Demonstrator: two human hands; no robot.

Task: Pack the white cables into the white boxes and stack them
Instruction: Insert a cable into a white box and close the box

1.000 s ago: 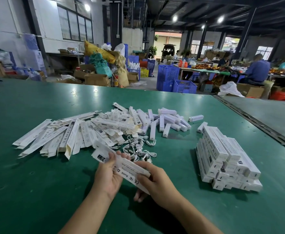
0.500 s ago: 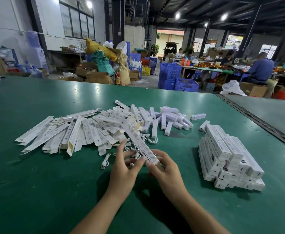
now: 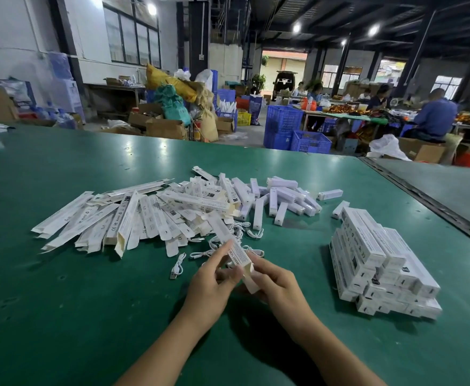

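Moved since a second ago: the box (image 3: 235,253), then held flat and crosswise, now points away from the person with its near end at the fingertips. Both hands sit closer to the loose cables (image 3: 246,234).
Left fingers (image 3: 219,259): forefinger laid along the box's left face, thumb on its near end, pinching it.
Right fingers (image 3: 259,264): curled round the same end from the right; the tips are hidden behind the card.
Left hand (image 3: 208,285): grips the box, wrist low over the table.
Right hand (image 3: 279,285): holds the near end beside the left.
Box position: lifted just off the table and tilted, with its far end over the cables. Its near flap (image 3: 251,284) hangs open. Whether a cable is inside cannot be told.
Stray cable (image 3: 178,267): coiled, lying apart to the left of the hands.
Flat boxes (image 3: 103,218): unfolded, heaped on the left.
Small white pieces (image 3: 283,196): scattered beyond the cables.
Stack (image 3: 381,260): packed boxes piled to the right, near the right hand.
Green table (image 3: 61,316): carries everything.
Step in hand, as judged: squaring up the open end to take a cable.
Doing it well: keep the left pinch light so the mouth is not flattened, hold the flap clear with the right fingers, feed a coil in straight, then tuck the flap fully before stacking.
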